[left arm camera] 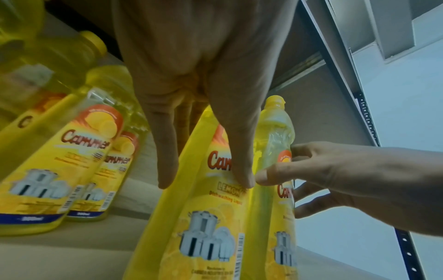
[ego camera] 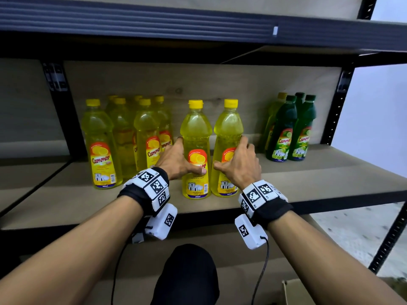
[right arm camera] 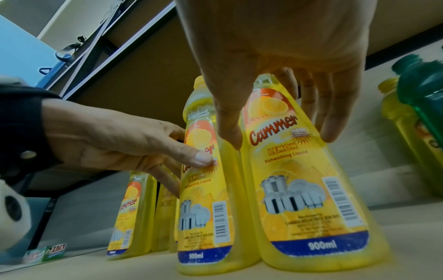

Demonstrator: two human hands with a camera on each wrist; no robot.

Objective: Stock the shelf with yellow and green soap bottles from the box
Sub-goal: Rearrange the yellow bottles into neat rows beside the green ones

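Where the left hand [ego camera: 176,160] wraps the left yellow bottle [ego camera: 195,148], its fingers [left arm camera: 165,151] pass behind the plastic and only the thumb shows on the label in the head view. The right hand [ego camera: 240,164] curls round the right yellow bottle [ego camera: 226,146] in the same way, its fingertips lost behind the far side. Both bottles stand upright and touching near the front of the shelf board [ego camera: 308,172], each gripped at the waist. A cluster of yellow bottles [ego camera: 125,137] stands to the left, the rear ones half hidden by the front row. To the right, well apart, a group of green bottles [ego camera: 290,130] stands against the back panel, with one yellowish bottle [ego camera: 274,119] mostly covered behind them. A dark knee [ego camera: 187,274] and the corner of a cardboard box [ego camera: 293,291], cut off by the frame, sit at the bottom. Black perforated uprights [ego camera: 337,111] carry the wooden boards; beyond them is a pale wall and a speckled floor [ego camera: 352,234].
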